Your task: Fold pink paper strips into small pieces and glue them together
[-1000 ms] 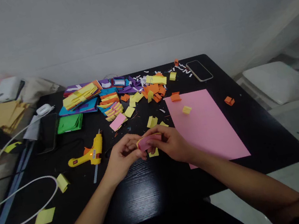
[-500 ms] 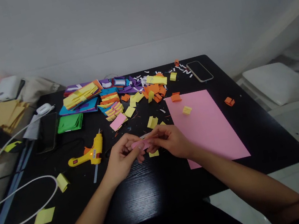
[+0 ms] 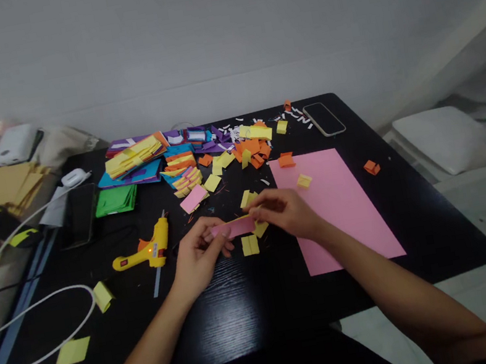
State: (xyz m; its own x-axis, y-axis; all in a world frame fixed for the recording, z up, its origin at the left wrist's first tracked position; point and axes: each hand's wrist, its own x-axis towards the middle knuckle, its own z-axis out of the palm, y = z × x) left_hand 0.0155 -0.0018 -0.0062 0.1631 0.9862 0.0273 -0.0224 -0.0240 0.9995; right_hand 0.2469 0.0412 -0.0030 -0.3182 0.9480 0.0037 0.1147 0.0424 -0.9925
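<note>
My left hand pinches the left end of a small folded pink paper piece just above the black table. My right hand sits at the piece's right end, fingers curled over it and touching its upper edge. A small folded yellow piece lies on the table right below the pink one. A large pink sheet lies flat under and to the right of my right wrist. A yellow glue gun rests to the left of my left hand.
Piles of coloured paper pieces and scraps cover the table's far side. A phone lies at the far right, another dark phone and green paper at the left. A white cable loops over the left edge.
The pink piece has been flattened and stretched out lengthwise between my hands. My right hand has shifted right and up, uncovering the yellow piece on the table.
</note>
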